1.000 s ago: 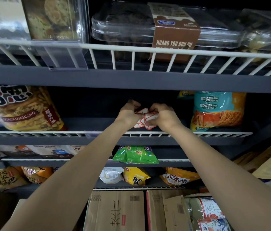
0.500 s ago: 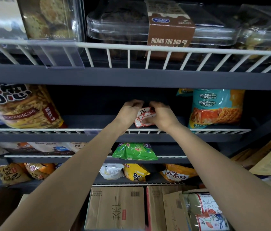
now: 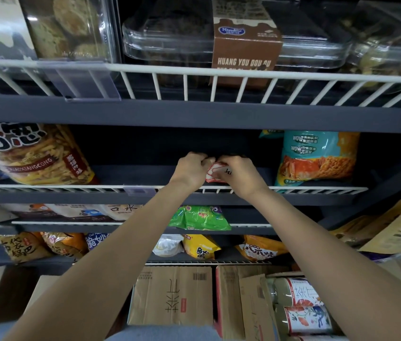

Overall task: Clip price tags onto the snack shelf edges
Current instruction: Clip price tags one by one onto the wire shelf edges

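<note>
Take the white wire rail (image 3: 293,188) on the middle shelf as the mark. Left of the hands, a small clear tag holder (image 3: 140,191) hangs on this rail. Far to the left, behind the rail, leans a big bag of yellow snack sticks (image 3: 34,153). To the right, behind the rail, stands one blue and orange bag (image 3: 317,157). Nothing sits between the two bags except the hands.

Both arms reach up from the bottom and meet just above the rail. The left hand (image 3: 191,169) and the right hand (image 3: 240,174) are close together, knuckles up, wrists over the wire. The fingers of both hands are curled around a small bunch of red and white price tags (image 3: 215,172). How many tags are in the bunch cannot be told, as the hands hide most of it. The tags sit right above the rail, between the two hands.

Above the rail is another shelf with one brown-banded clear box (image 3: 243,43) and one bigger clear holder (image 3: 83,82) on its own wire edge.

Below the rail lies one green bag (image 3: 199,217). Lower still are yellow and orange bags, then two brown boxes (image 3: 172,296) at the bottom.
</note>
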